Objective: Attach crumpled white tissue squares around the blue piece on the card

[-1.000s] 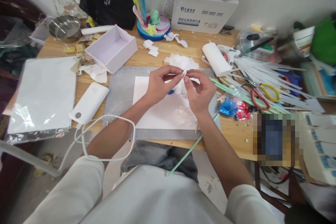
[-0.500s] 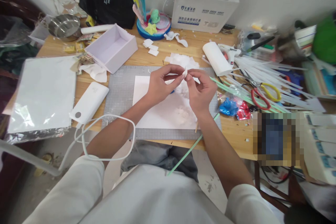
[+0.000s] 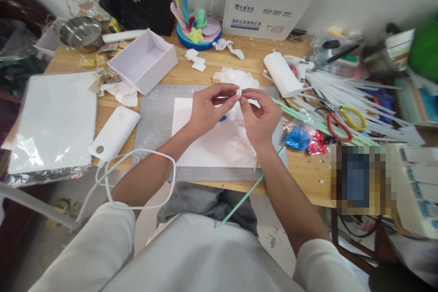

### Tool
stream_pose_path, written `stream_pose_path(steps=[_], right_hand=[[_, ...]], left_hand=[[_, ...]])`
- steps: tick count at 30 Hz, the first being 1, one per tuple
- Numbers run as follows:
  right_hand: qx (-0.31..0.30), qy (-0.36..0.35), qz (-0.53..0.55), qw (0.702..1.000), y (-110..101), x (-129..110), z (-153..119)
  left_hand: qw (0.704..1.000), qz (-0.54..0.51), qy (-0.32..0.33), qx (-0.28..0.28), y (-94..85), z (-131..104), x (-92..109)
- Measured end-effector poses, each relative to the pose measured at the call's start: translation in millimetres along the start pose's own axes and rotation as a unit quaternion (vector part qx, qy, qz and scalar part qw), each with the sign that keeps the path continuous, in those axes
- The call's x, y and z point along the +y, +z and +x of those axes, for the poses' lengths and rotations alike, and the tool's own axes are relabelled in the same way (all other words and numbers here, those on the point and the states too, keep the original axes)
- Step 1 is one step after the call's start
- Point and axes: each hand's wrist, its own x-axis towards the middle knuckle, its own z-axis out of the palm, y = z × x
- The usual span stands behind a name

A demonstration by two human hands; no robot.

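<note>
Between the fingertips of both hands is a small white soft-looking piece, too small to name more exactly. My left hand pinches it from the left with thumb and forefinger. From the right, my right hand is closed on the same piece, thumb toward me. Both hands are raised over a white sheet of paper on a grey cutting mat. Fluffy white material lies on the paper, and more white tissue-like stuff is behind the hands. A small blue thing shows partly beside my left thumb.
Left of the mat are a white power bank with a looped cable and a pale open box. To the right lie a white roll, scissors, many white sticks and a blue wrapper. A green stick overhangs the table's front edge.
The white piece has turned slightly between my fingertips and looks more bunched. Both hands stay in nearly the same place; the whole view has shifted a little.
</note>
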Motion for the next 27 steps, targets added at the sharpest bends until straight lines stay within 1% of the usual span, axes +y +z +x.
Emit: stream_pose_path(steps=[8, 11, 16, 21, 27], right_hand=[[-0.001, 0.015, -0.014, 1.0, -0.2, -0.1, 0.6], [-0.001, 0.017, -0.009, 1.0, -0.2, -2.0, 0.5], [-0.004, 0.015, 0.004, 1.0, 0.1, -4.2, 0.3], [-0.009, 0.017, -0.005, 1.0, 0.9, -5.1, -0.1], [-0.01, 0.001, -0.005, 1.0, 0.7, -2.5, -1.2]], left_hand=[[1.0, -0.002, -0.025, 0.004, 0.3, 1.3, -1.2], [1.0, 0.008, -0.021, 0.004, 0.5, 0.0, 0.7], [1.0, 0.017, 0.0, -0.02, 0.6, -2.0, 7.2], [0.999, 0.028, -0.014, -0.019, 1.0, -2.2, 5.9], [0.999, 0.026, -0.022, -0.015, 1.0, -2.1, 4.6]])
